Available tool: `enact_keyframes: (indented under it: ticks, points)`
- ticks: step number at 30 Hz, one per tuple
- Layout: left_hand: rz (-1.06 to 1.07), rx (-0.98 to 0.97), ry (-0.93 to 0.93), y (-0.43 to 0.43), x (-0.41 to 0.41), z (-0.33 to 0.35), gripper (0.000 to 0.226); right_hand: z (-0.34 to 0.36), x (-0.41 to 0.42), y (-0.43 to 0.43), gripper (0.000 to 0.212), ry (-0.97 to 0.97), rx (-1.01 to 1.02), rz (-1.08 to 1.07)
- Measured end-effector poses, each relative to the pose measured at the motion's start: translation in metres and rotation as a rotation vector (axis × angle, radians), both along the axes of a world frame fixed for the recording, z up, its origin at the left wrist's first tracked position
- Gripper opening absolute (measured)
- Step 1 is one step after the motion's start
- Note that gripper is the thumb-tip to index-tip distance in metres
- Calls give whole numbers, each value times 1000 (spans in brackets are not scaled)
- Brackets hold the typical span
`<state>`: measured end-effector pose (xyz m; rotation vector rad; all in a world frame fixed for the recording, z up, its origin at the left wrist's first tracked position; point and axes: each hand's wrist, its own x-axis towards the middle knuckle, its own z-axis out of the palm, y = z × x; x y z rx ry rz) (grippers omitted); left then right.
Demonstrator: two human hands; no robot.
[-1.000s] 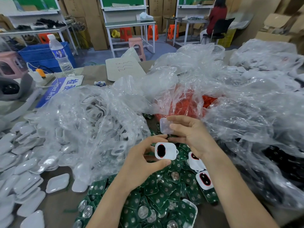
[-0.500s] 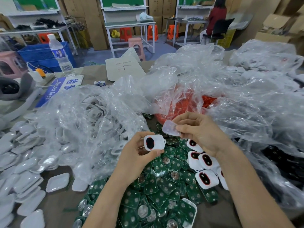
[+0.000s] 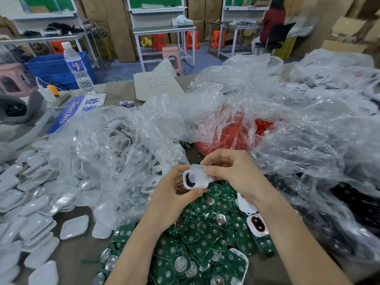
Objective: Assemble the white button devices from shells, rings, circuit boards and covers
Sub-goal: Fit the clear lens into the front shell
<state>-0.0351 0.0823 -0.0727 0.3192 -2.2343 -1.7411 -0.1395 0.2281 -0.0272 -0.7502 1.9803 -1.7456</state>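
Left hand (image 3: pixel 174 194) clamps a white shell (image 3: pixel 190 181) (dark red-ringed centre), right hand (image 3: pixel 232 173) pinching a translucent cover (image 3: pixel 200 173) against it.

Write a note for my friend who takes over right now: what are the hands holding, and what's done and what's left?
Left hand: holds a white shell with a red ring and a dark centre.
Right hand: holds a clear cover over that shell; whether it is seated cannot be told.
Parts: green circuit boards heaped below the hands, white covers at left, red rings in the bag ahead.
Done: ringed shells lie at right.
Left: finish this one, then work through the piles.
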Motion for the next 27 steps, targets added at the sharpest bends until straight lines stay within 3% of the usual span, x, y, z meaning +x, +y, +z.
enact_keyframes:
  ticks: [14, 21, 27]
  points:
    - [-17, -7, 10, -1, 0, 0, 38, -2, 4, -4, 17, 92, 53, -38]
    - [-9, 11, -5, 0, 0, 2, 41, -2, -6, 5, 20, -181, -137, -158]
    - [-4, 3, -5, 1, 0, 2, 41, -10, -1, 1, 22, -230, -115, -53]
